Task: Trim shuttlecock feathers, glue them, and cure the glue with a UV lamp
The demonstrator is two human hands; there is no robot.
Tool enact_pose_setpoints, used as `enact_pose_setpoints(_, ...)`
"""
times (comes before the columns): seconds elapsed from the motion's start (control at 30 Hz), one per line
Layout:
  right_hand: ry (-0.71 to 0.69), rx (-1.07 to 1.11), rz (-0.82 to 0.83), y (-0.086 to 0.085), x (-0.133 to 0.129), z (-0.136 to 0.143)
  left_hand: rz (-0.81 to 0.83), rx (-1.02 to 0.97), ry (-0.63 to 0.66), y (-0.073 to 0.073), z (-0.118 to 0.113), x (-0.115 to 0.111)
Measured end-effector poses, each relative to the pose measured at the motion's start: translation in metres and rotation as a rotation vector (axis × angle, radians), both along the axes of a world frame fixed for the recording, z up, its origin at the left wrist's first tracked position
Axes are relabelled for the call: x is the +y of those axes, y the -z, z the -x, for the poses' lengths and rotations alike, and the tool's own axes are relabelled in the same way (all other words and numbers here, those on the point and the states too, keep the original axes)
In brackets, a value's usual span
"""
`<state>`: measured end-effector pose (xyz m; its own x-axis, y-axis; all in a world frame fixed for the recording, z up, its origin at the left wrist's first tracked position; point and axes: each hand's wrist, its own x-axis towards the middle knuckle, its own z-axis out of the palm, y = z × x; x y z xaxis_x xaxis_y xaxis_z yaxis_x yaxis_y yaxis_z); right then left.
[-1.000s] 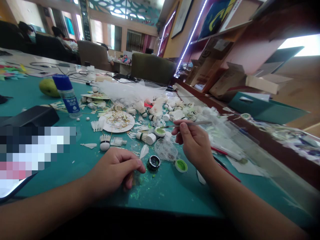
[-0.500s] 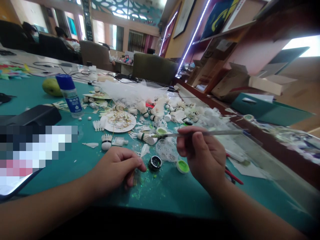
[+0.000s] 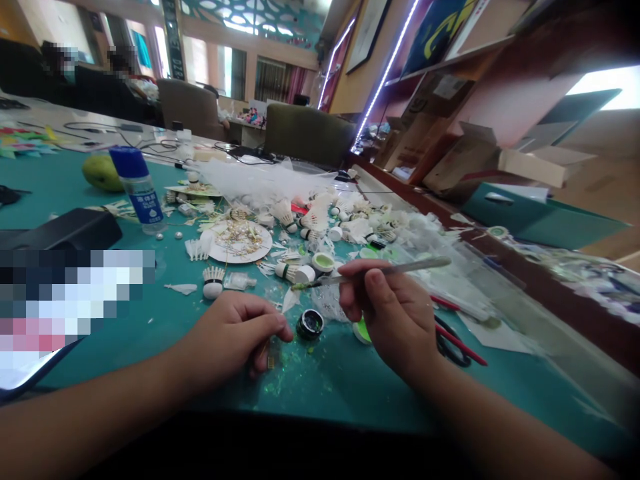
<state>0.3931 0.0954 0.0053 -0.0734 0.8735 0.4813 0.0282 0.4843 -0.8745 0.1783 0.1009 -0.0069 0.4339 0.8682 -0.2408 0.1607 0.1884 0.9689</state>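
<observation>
My left hand [image 3: 240,331] is closed in a pinch, with a small white feather piece [image 3: 290,300] rising from behind its fingertips. Between the thumb and fingers of my right hand [image 3: 393,317] is a thin paintbrush [image 3: 410,265], held nearly level. Its bristles, tinted green, point left and reach the feather's upper edge; whether they touch it I cannot tell. An open black-rimmed jar [image 3: 310,325] stands just right of my left fingertips. Partly behind my right hand is a lid with bright green paint [image 3: 362,331]. Another green-filled lid [image 3: 323,262] lies farther back.
Shuttlecocks [image 3: 213,283] and feather scraps crowd the middle of the green mat. A white plate [image 3: 213,252] bears gold bits. Glue bottle [image 3: 140,190], dark device [image 3: 70,233] and lit screen [image 3: 60,320] stand left. Red-handled scissors [image 3: 460,343] lie right. People sit in the far background.
My right hand has moved left and slightly down, bringing the brush tip from beside a shuttlecock to the white feather piece. My left hand has barely moved.
</observation>
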Motion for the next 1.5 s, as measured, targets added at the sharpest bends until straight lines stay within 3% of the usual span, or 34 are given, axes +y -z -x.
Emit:
enact_pose_setpoints(0.13,-0.019,0.050,-0.007,-0.0011,-0.0026,-0.0009,-0.007,-0.008,-0.005,-0.0003,-0.0004,0.0011)
enact_pose_setpoints(0.33,-0.118,-0.040,-0.002,-0.0010,-0.0083,-0.0012,-0.010,0.000,0.001,-0.0009,-0.0008,0.0014)
enact_pose_setpoints(0.97,-0.016,-0.114,-0.076,0.0037,-0.0016,-0.0038,-0.093,0.077,-0.008,-0.0016,-0.0011,-0.0006)
enact_pose_setpoints(1.23,0.057,-0.052,-0.075,0.0028,-0.0002,-0.0034,-0.078,0.066,-0.015,-0.0013,-0.0009,-0.0013)
enact_pose_setpoints(1.5,-0.168,-0.130,-0.153,0.0036,-0.0079,-0.0054,-0.078,0.054,-0.021,-0.0005,-0.0004,-0.0005)
